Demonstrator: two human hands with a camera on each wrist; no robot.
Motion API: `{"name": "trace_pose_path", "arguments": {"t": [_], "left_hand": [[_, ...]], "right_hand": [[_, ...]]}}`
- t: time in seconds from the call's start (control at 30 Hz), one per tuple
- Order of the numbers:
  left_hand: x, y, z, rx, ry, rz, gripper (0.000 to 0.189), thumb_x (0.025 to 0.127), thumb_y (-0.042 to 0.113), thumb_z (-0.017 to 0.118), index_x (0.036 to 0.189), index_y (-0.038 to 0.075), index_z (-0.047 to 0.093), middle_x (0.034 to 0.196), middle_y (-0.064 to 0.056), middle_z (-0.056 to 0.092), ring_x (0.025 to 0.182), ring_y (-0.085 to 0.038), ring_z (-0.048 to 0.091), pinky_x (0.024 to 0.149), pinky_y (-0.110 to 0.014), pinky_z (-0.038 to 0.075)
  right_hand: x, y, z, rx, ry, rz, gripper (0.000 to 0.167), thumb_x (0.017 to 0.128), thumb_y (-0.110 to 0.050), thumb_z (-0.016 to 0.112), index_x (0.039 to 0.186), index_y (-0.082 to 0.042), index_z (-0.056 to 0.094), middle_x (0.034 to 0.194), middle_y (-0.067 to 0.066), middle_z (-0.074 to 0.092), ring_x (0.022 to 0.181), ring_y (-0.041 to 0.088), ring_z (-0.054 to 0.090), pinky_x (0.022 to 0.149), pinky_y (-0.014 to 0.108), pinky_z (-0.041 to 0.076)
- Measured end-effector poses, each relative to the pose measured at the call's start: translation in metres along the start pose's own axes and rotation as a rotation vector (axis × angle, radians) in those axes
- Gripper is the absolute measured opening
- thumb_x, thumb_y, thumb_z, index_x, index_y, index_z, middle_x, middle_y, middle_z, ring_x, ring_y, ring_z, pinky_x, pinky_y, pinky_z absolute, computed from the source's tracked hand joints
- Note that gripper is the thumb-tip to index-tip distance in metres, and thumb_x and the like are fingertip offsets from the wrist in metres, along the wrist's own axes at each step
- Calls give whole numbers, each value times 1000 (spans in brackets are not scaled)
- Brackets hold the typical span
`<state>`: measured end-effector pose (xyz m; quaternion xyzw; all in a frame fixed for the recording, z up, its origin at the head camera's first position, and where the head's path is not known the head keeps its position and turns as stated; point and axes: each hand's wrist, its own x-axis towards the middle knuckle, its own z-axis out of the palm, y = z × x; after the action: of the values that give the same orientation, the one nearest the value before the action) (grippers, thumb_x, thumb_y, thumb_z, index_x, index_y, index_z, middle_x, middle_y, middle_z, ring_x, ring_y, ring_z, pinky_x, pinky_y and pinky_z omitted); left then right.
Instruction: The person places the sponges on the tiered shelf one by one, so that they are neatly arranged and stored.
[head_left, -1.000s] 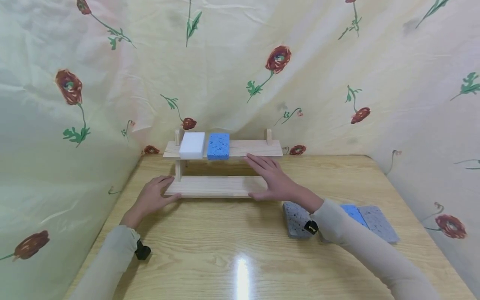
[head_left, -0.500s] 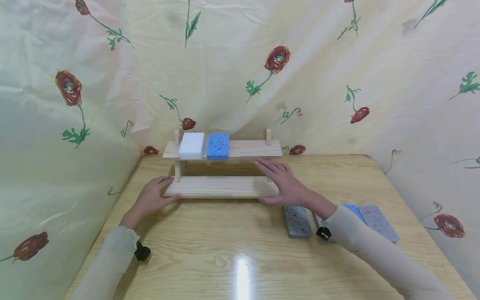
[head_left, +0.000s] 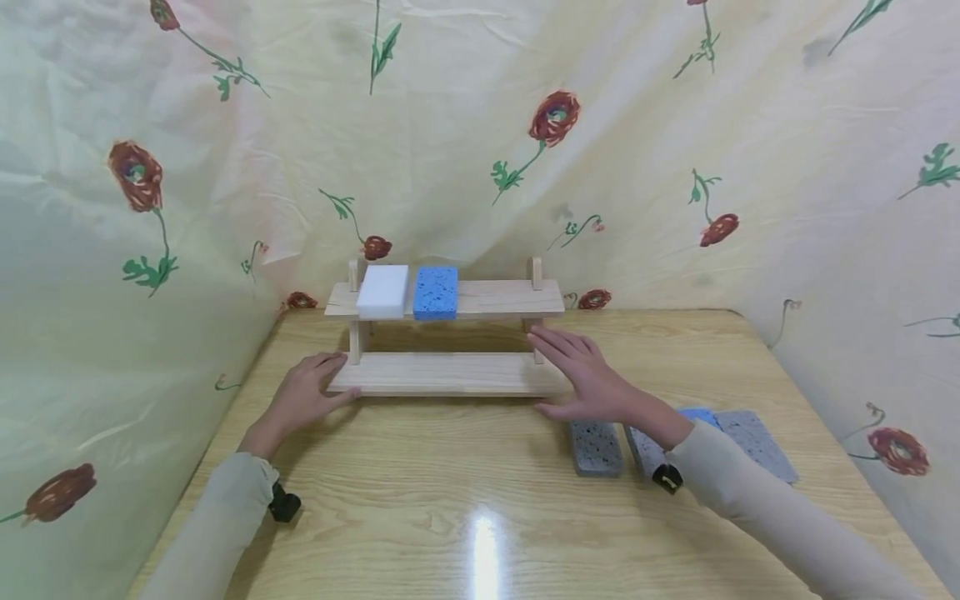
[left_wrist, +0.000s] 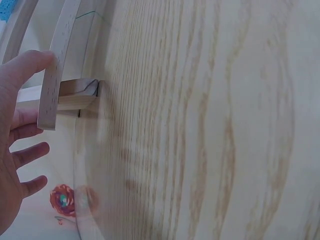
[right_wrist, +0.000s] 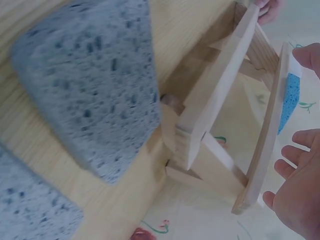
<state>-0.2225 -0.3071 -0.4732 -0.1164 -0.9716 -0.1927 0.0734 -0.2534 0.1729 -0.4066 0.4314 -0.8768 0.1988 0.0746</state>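
A two-tier wooden shelf [head_left: 442,372] stands at the back of the table. On its upper board a white sponge [head_left: 384,292] lies left of a blue speckled sponge [head_left: 436,293]. My left hand [head_left: 303,393] grips the lower board's left end, thumb at the front edge and fingers around the end, as the left wrist view shows. My right hand [head_left: 588,377] hovers by the shelf's right end, fingers spread and holding nothing. Just below it lies a dark grey speckled sponge [head_left: 596,450].
Right of that sponge, partly under my right forearm, lie another grey sponge [head_left: 647,454], a blue sponge [head_left: 701,417] and a light grey sponge [head_left: 757,444]. A flowered curtain [head_left: 450,167] hangs close behind the shelf and along both sides of the table.
My right hand has moved right and a little toward me, off the shelf's front, uncovering its right end. The left hand and the shelf stay put.
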Motion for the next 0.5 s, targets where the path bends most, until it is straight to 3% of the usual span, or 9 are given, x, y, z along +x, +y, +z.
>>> {"name": "trace_pose_path", "arguments": {"t": [0.33, 0.5], "left_hand": [[0, 1, -1, 8, -14, -15, 77, 90, 49, 73, 144, -2, 54, 149, -24, 52, 138, -47, 46, 114, -64, 37], [0, 2, -1, 8, -18, -18, 78, 90, 49, 73, 145, -2, 53, 150, -24, 51, 138, -47, 46, 114, -65, 37]], "right_hand": [[-17, 8, 0, -9, -4, 2, 100, 77, -34, 85, 156, 2, 35, 161, 22, 36, 145, 42, 35, 107, 69, 28], [-24, 9, 0, 2, -26, 33, 99, 79, -36, 84, 157, -1, 34, 162, 20, 35, 145, 40, 34, 108, 68, 28]]}}
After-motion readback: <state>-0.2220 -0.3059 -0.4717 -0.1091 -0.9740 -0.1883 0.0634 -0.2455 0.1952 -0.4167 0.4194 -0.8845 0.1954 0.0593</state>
